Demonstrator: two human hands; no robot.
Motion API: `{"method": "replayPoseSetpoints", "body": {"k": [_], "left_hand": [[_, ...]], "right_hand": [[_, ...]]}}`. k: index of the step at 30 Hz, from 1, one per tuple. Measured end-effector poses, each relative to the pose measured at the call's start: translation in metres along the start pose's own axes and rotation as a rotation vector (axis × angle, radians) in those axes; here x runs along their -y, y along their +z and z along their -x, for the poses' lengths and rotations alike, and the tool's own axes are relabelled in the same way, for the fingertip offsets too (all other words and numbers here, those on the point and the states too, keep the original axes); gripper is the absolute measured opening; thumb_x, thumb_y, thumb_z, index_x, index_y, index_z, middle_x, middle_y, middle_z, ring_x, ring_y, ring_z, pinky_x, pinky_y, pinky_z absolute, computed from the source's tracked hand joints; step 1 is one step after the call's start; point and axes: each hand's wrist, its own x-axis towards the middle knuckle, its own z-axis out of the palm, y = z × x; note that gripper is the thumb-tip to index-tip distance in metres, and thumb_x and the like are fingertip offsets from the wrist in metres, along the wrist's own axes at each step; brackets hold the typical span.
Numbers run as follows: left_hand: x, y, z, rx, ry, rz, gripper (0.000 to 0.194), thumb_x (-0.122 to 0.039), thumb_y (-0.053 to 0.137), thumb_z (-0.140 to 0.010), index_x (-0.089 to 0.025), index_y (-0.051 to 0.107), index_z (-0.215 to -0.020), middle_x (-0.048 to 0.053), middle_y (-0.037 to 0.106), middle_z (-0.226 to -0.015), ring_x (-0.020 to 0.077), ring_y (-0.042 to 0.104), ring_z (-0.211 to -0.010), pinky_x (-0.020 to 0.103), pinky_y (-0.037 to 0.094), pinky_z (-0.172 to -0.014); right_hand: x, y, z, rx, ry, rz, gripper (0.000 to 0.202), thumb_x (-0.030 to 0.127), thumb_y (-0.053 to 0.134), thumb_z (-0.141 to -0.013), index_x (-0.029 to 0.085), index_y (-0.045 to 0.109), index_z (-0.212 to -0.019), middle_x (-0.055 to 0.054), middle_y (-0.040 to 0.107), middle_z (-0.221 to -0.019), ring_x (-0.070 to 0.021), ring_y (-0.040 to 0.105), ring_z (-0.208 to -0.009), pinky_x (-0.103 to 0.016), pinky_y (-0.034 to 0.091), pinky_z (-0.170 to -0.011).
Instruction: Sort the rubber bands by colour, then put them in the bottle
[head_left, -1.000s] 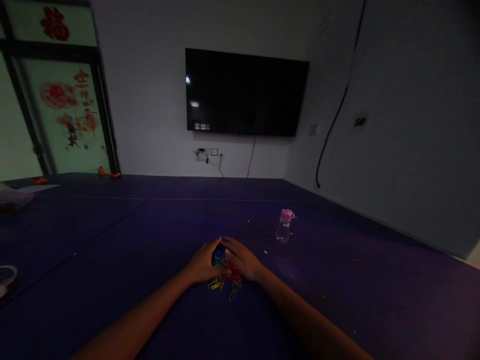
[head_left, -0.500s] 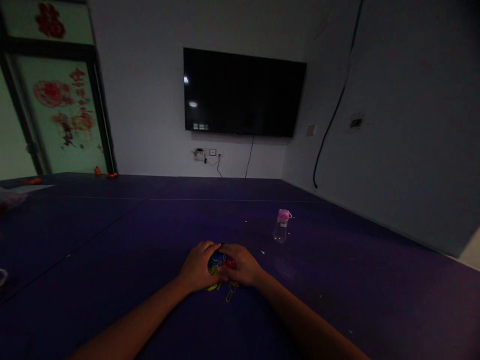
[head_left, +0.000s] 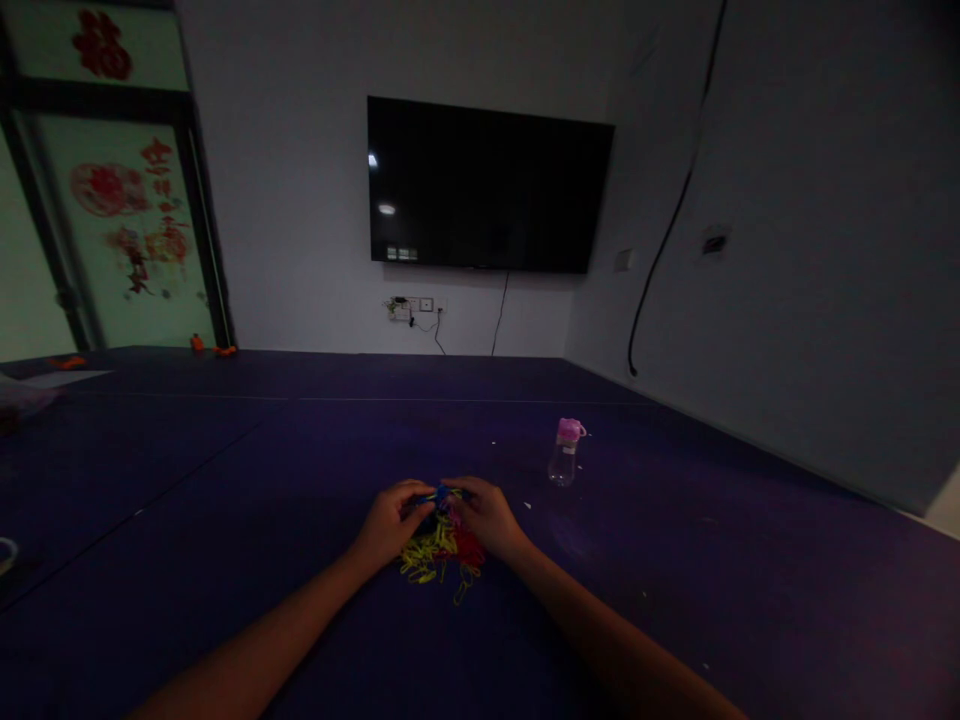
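A small heap of coloured plastic pins (head_left: 424, 558), shaped like looped stitch markers, lies on the dark purple surface. Yellow ones spread at the front left, red ones (head_left: 469, 548) at the front right, with blue and pink ones behind. My left hand (head_left: 394, 515) is at the heap's left side, thumb and fingers closed around blue pins (head_left: 441, 494). From the right, my right hand (head_left: 486, 515) closes on pins at the back of the heap. Both hands' fingertips nearly meet there. The fingers partly hide what each one grips.
A clear bottle with a pink lid (head_left: 562, 462) stands right of my hands. Small white scraps (head_left: 527, 505) dot the purple surface (head_left: 300, 470). A white ring-shaped thing (head_left: 6, 555) sits at the left edge. Orange objects (head_left: 197, 343) lie near the door; a television (head_left: 487, 185) hangs on the wall.
My hands have drawn back from cupping the heap to its rear edge, fingers now pinching there. More yellow and red pins show, spread out toward me.
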Motion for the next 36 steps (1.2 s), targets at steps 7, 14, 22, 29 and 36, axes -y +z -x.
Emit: {"method": "replayPoseSetpoints", "body": {"k": [7, 14, 22, 29, 36], "left_hand": [[-0.009, -0.004, 0.002, -0.057, -0.128, 0.098, 0.039, -0.047, 0.051, -0.08, -0.018, 0.066, -0.101, 0.008, 0.07, -0.093, 0.02, 0.064, -0.083, 0.033, 0.051, -0.075], [-0.014, -0.004, 0.007, -0.297, -0.178, -0.096, 0.044, -0.055, 0.05, -0.078, -0.019, 0.065, -0.1, 0.007, 0.067, -0.091, 0.0227, 0.061, -0.086, 0.038, 0.048, -0.08], [-0.007, 0.032, 0.012, -0.214, -0.311, 0.257, 0.055, -0.058, 0.031, -0.087, -0.022, 0.049, -0.124, 0.009, 0.045, -0.137, 0.0236, 0.036, -0.129, 0.043, 0.029, -0.106], [-0.019, 0.008, 0.014, -0.155, -0.128, 0.166, 0.061, -0.061, 0.025, -0.087, -0.024, 0.039, -0.133, 0.007, 0.035, -0.144, 0.0236, 0.023, -0.136, 0.045, 0.017, -0.112], [-0.016, -0.018, 0.013, 0.363, 0.391, -0.425, 0.119, -0.08, 0.056, -0.051, -0.021, 0.011, -0.144, 0.017, 0.018, -0.149, 0.038, 0.006, -0.137, 0.061, 0.007, -0.107]], "right_hand": [[0.004, -0.009, 0.004, -0.125, 0.099, -0.173, 0.039, 0.049, 0.053, -0.081, 0.018, 0.067, -0.1, -0.009, 0.07, -0.097, -0.0219, 0.065, -0.087, -0.035, 0.051, -0.078], [-0.005, -0.004, 0.011, -0.498, 0.23, 0.016, 0.046, 0.052, 0.041, -0.084, 0.017, 0.068, -0.098, -0.01, 0.068, -0.101, -0.0246, 0.06, -0.098, -0.038, 0.044, -0.089], [-0.009, 0.026, 0.009, -0.321, 0.299, -0.419, 0.05, 0.057, 0.04, -0.085, 0.022, 0.059, -0.115, -0.008, 0.055, -0.126, -0.0227, 0.048, -0.12, -0.042, 0.033, -0.103], [0.015, 0.0, 0.011, -0.237, 0.073, -0.172, 0.049, 0.054, 0.036, -0.088, 0.025, 0.055, -0.122, -0.008, 0.053, -0.129, -0.022, 0.045, -0.123, -0.043, 0.028, -0.106], [0.029, -0.034, 0.014, 0.463, -0.396, 0.393, 0.089, 0.061, 0.07, -0.055, 0.023, 0.046, -0.131, -0.013, 0.043, -0.138, -0.0317, 0.037, -0.127, -0.049, 0.024, -0.106]]}}
